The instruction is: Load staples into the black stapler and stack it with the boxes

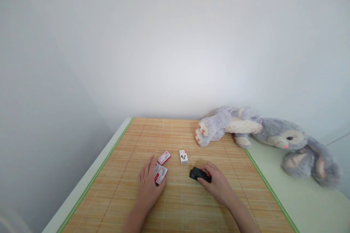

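Currently | two hands point(147, 182) point(218, 182) | one black stapler point(201, 174) (right-held) | four small boxes point(164, 157)

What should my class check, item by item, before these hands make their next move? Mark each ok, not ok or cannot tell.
1. Right hand holding the black stapler: ok.
2. Left hand firmly gripping the nearer red-and-white boxes: cannot tell; it curves around them.
3. Small white box clear of both hands: ok.
4. Plush rabbit wholly off the bamboo mat: not ok; its feet lie on it.
5. Stapler loaded: cannot tell; its inside is hidden.
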`<state>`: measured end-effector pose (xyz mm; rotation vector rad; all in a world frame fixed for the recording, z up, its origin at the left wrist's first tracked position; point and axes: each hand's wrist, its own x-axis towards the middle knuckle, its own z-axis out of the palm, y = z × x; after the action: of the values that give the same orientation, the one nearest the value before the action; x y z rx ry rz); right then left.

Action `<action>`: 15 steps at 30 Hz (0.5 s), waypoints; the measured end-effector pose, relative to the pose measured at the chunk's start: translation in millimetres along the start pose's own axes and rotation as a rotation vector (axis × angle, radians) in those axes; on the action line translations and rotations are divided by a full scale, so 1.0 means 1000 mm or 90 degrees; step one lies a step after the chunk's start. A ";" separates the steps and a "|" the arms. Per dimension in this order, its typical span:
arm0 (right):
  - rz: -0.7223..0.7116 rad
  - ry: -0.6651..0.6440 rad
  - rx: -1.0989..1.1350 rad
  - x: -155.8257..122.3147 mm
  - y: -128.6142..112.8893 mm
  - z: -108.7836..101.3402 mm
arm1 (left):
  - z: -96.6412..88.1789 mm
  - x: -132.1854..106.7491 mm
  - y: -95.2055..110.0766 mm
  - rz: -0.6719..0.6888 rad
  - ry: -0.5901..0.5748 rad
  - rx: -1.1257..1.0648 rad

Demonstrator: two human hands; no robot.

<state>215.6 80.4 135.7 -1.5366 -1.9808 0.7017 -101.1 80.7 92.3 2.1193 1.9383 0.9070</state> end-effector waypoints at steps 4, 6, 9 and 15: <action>0.009 -0.001 0.008 -0.001 0.002 0.002 | -0.005 0.010 -0.002 0.094 -0.100 -0.008; 0.007 -0.003 0.006 0.000 0.000 0.005 | -0.004 0.012 -0.001 0.117 -0.110 -0.008; -0.004 -0.017 0.012 0.010 -0.003 0.013 | 0.001 0.008 0.003 0.125 -0.096 -0.019; -0.119 -0.070 0.023 0.045 -0.010 0.024 | 0.016 -0.008 0.019 0.093 -0.055 -0.031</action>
<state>183.2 120.7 129.4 -1.2961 -2.1467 0.7528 -76.5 74.5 85.7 2.2557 1.7231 0.8615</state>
